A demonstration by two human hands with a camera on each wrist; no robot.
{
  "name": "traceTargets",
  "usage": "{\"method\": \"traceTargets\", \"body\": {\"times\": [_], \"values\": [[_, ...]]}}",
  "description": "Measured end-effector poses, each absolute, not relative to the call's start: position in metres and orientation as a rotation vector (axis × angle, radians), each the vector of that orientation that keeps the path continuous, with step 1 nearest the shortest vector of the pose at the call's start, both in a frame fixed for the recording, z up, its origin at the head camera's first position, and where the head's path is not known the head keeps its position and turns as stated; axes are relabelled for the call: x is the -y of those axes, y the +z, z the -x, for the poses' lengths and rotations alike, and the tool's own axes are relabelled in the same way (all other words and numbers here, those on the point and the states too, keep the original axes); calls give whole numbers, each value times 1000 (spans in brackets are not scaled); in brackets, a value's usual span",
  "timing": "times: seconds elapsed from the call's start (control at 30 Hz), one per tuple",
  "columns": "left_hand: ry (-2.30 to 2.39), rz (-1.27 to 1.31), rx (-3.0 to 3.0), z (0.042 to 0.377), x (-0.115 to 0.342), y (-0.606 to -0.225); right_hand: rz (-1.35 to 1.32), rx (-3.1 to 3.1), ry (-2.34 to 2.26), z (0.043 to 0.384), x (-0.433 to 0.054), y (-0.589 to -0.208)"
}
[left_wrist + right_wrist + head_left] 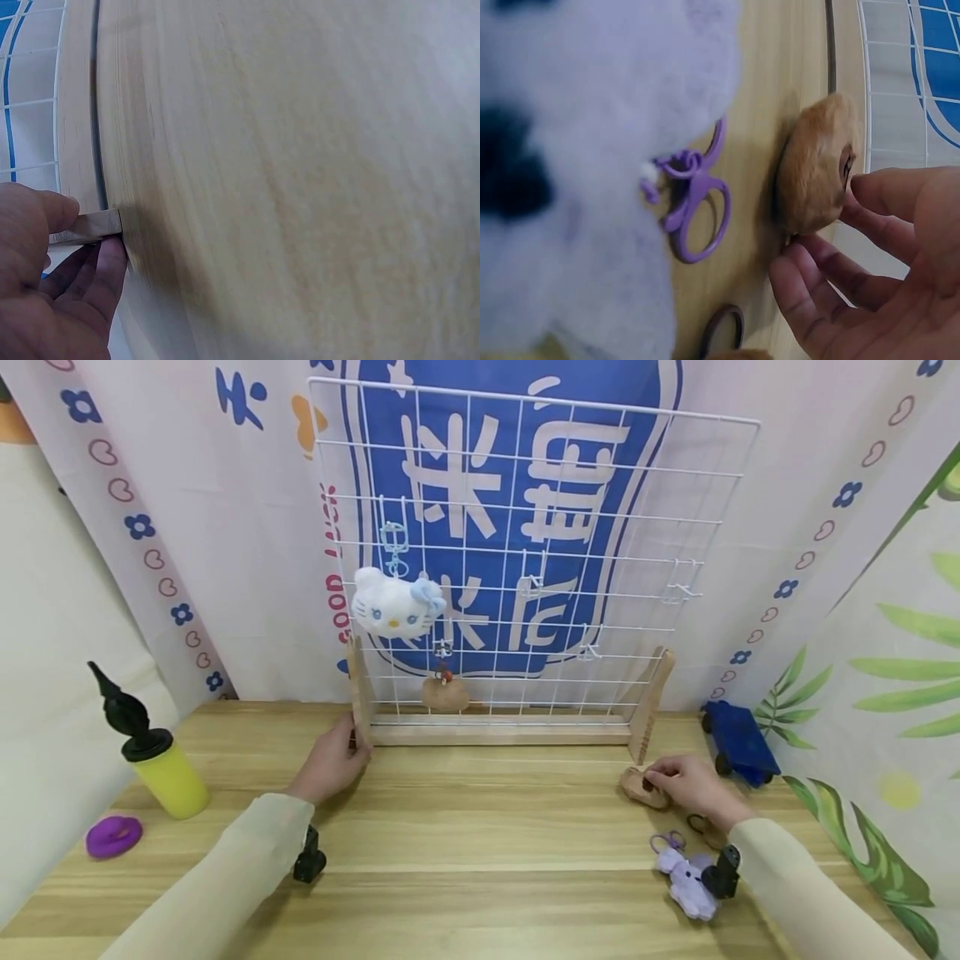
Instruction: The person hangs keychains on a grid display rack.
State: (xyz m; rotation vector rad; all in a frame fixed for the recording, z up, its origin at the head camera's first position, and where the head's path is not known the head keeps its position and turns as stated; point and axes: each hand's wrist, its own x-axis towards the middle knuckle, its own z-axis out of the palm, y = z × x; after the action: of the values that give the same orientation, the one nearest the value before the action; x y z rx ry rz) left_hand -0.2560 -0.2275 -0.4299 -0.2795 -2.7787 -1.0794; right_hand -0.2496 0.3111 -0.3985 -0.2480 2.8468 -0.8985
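My left hand [330, 766] grips the end of the wooden stand [362, 697] at its left foot, thumb on one side and fingers on the other. At the table's right, my right hand [690, 783] pinches a small brown furry plush [814, 169] lying near the stand's right foot. Close below that hand lies a lilac plush [688, 889] with a purple clasp [697, 206]. A dark ring [724, 330] lies beside them, partly under the wrist. On the white wire grid [487, 510] hang a white cat plush [397, 610] and a brown plush [446, 693].
Wire hooks [532, 585] sit on the grid's right half. A yellow pump [172, 785] with a black nozzle and a purple disc [114, 837] stand at the left. A blue wheeled object [740, 739] rests at the back right. Printed curtains hang behind.
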Motion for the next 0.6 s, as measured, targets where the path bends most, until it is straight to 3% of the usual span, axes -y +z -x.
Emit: {"method": "traceTargets", "body": {"times": [0.6], "values": [[-1083, 264, 2781, 259, 229, -433, 286, -2849, -902, 255, -301, -404]]}}
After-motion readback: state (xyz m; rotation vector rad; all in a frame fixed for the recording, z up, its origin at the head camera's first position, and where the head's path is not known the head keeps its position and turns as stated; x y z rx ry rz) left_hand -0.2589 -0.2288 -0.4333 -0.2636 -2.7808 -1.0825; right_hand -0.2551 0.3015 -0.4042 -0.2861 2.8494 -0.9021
